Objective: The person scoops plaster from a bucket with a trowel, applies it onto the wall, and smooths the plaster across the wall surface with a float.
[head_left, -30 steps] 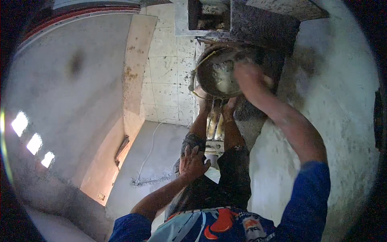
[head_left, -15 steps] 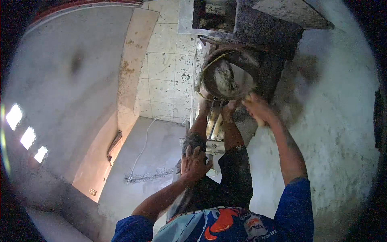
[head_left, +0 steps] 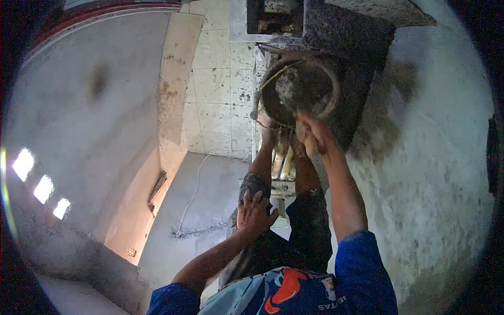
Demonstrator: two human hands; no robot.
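My left hand (head_left: 253,214) lies on my left knee with its fingers spread, holding nothing. My right hand (head_left: 311,131) is closed around the pale handle of a trowel (head_left: 312,148) at the near rim of a dark round bucket (head_left: 336,89). The trowel's blade is too dark and blurred to make out. Wet grey mortar (head_left: 289,86) shows inside the bucket. A yellowish cord-like handle (head_left: 273,80) crosses the bucket's left side. My bare feet and lower legs are just below the bucket.
A square opening with a pale frame (head_left: 238,23) is beyond the bucket, beside a dark rough surface (head_left: 346,31). Mortar-spattered tiles (head_left: 212,84) lie to the left. Wooden poles (head_left: 282,157) run between my legs. A stained plaster wall (head_left: 420,184) rises on the right.
My right hand has moved left with the trowel, and its pale blade no longer shows over the bucket. My left hand stays on the knee. The view has shifted slightly.
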